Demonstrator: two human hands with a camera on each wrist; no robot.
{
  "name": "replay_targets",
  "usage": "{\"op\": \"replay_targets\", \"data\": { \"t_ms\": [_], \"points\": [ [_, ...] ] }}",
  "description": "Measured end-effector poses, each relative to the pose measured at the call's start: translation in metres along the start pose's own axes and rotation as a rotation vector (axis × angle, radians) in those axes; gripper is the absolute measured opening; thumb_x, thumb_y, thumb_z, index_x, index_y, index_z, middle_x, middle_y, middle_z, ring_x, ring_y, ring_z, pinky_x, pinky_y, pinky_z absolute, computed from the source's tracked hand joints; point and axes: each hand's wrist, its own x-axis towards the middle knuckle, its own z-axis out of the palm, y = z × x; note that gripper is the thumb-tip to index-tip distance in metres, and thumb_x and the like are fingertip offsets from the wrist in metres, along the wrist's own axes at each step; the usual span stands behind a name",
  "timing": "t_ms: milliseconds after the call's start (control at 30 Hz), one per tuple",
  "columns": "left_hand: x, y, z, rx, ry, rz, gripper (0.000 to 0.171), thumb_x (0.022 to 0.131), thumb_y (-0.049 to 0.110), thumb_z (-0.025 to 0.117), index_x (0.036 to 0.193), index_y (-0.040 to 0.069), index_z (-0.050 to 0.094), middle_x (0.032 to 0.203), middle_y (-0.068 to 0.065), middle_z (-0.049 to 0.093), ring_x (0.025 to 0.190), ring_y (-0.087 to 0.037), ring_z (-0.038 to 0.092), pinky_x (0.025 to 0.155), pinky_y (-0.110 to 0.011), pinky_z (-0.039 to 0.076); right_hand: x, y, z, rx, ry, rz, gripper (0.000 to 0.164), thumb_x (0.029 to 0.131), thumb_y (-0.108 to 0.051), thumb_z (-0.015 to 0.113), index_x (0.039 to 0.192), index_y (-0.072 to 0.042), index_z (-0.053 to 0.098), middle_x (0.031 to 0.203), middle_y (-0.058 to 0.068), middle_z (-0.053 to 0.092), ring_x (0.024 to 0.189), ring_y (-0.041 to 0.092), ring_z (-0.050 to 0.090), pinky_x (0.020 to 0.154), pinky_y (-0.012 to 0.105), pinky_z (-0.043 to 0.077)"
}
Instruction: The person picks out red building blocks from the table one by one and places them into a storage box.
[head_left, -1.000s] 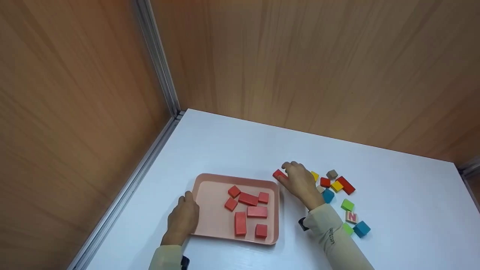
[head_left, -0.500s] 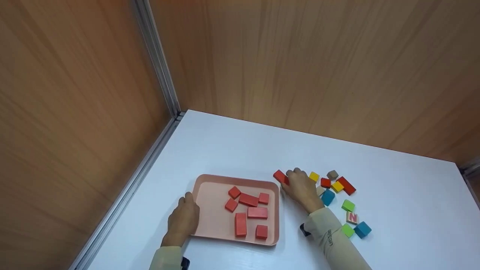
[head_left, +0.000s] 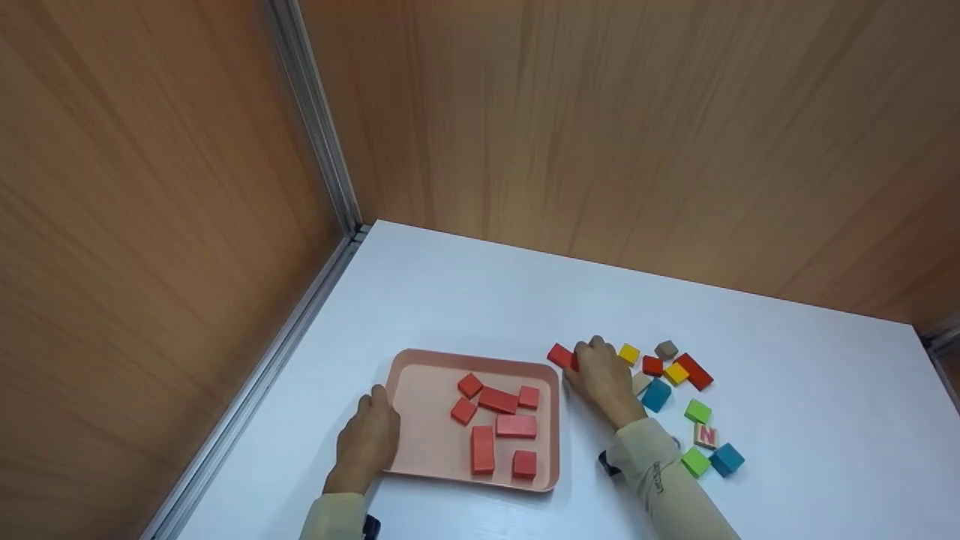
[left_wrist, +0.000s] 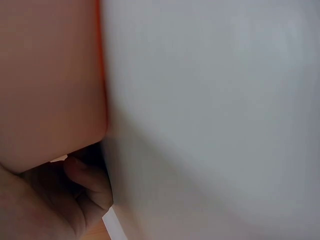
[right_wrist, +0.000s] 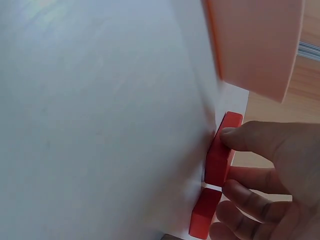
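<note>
Clearly, the right grip is pinching a long red block, but lower fingers, apparently crowding a small red block, are risking nudging it.

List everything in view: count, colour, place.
Table: 1, white, centre
Tray: 1, pink, on table
Tray blocks: 7, red, in tray
Loose reds: 4, red, right of tray
Yellow blocks: 2, yellow, right
Blue blocks: 2, blue, right
Green blocks: 2, green, right
Brown block: 1, brown, right
Beige block: 1, beige, right
Letter block: 1, beige, right
Unclear item: 1, pale, right of tray
Walls: 2+, brown, left and back
Rails: several, grey, corners
Sleeves: 2, pale, arms
Bands: 2, black, wrists
Left grip: 1, bare, tray's left rim
Right grip: 1, bare, pinching one loose red
</note>
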Motion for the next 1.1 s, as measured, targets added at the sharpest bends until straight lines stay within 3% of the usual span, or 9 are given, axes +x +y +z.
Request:
{"op": "replay_targets", "data": {
  "t_ms": [333,533,833,1100],
  "points": [
    [0.002,0.000,-0.001,-0.020,-0.002,-0.022,0.019,0.105,0.011,0.046,0.119,-0.002,0.043,0.084,-0.009,0.047,0.060,-0.019,0.051,0.049,-0.033,0.043,0.000,-0.009,-0.011,0.043,0.020,0.000,0.043,0.085,-0.023,0.082,0.119,-0.002,0.067,0.103,0.014,0.057,0.089,0.026,0.055,0.083,0.041,0.057],
    [0.003,0.000,0.000,-0.037,-0.023,-0.048,0.023,0.105,0.013,0.045,0.123,-0.001,0.042,0.087,-0.010,0.048,0.062,-0.020,0.051,0.050,-0.033,0.043,-0.003,-0.028,-0.020,0.020,0.075,-0.083,0.042,0.083,-0.027,0.083,0.114,-0.004,0.068,0.102,0.012,0.058,0.085,0.022,0.055,0.078,0.039,0.058],
    [0.003,0.001,0.002,-0.030,-0.002,-0.027,0.020,0.104,0.012,0.046,0.120,-0.001,0.043,0.086,-0.010,0.048,0.061,-0.019,0.051,0.049,-0.033,0.042,-0.012,-0.070,-0.022,0.009,0.203,-0.252,0.031,0.081,-0.027,0.085,0.103,-0.008,0.071,0.095,0.006,0.059,0.080,0.017,0.055,0.073,0.032,0.057],
    [0.006,0.001,0.003,-0.019,-0.002,-0.034,0.019,0.105,0.013,0.045,0.119,0.000,0.044,0.085,-0.009,0.047,0.060,-0.020,0.051,0.048,-0.034,0.042,-0.019,-0.113,-0.007,0.020,0.148,-0.374,0.031,0.087,-0.033,0.080,0.102,-0.008,0.072,0.091,0.004,0.057,0.077,0.016,0.052,0.064,0.027,0.051]
  ]
}}
